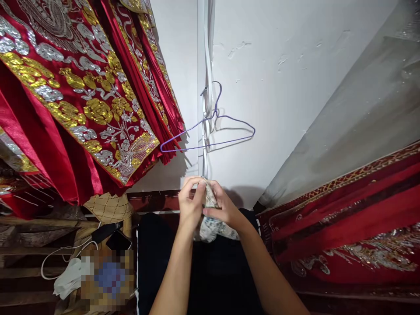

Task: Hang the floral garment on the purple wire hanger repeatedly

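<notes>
My left hand (190,201) and my right hand (225,208) meet at the middle of the view, over my dark-clothed lap. Both grip a small bunched piece of pale patterned cloth (211,227); its upper end is pinched between the fingertips and the rest hangs below my palms. Just above my hands a thin white cord (205,144) runs down the white wall. A purple wire hanger (210,131) hangs empty on that wall.
Red garments with gold and silver embroidery (75,92) hang at the upper left. More red embroidered fabric under clear plastic (348,218) lies at the right. A dark phone (118,240), a white cable and white cloth sit on a wooden shelf at the lower left.
</notes>
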`<state>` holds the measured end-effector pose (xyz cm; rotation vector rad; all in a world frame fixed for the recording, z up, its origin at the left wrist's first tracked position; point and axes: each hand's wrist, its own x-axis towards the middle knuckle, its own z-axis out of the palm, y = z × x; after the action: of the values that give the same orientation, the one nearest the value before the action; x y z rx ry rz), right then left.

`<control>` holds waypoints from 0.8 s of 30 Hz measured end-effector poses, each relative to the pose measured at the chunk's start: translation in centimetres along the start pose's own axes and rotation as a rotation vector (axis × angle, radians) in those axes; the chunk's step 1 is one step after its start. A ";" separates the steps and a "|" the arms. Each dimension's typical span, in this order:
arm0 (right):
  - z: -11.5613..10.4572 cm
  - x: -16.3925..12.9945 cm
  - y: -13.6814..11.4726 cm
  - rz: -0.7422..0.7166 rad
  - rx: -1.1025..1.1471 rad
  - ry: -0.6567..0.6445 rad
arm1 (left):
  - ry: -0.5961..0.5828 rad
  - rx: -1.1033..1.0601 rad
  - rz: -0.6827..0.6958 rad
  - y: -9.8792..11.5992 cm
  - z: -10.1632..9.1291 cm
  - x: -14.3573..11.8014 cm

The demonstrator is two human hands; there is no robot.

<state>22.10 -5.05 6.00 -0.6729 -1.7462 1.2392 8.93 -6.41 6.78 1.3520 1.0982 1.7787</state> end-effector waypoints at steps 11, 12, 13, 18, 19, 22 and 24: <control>-6.3 9.1 -1.6 -0.324 -0.231 0.535 | -0.555 0.410 -0.272 0.0 -3.5 -1.0; -6.6 10.0 -0.8 -0.256 -0.249 0.485 | -0.538 0.528 -0.257 0.2 -3.9 -0.9; -6.9 10.7 0.1 -0.186 -0.258 0.421 | -0.516 0.657 -0.249 0.4 -4.4 -0.7; -9.4 10.2 3.7 -0.015 -0.362 0.360 | -0.580 1.194 -0.231 0.7 -8.4 1.9; -10.1 9.5 3.8 -0.020 -0.403 0.392 | -0.612 1.265 -0.216 0.7 -9.2 2.6; -12.0 7.2 2.8 -0.050 -0.550 0.428 | -0.628 1.416 -0.159 1.0 -10.9 4.7; -12.8 5.9 1.5 -0.073 -0.647 0.437 | -0.580 1.420 -0.117 1.3 -11.3 6.6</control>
<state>30.40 6.18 8.24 -1.1395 -1.7594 0.4036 -3.74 -3.95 9.41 2.2320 2.0713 0.2017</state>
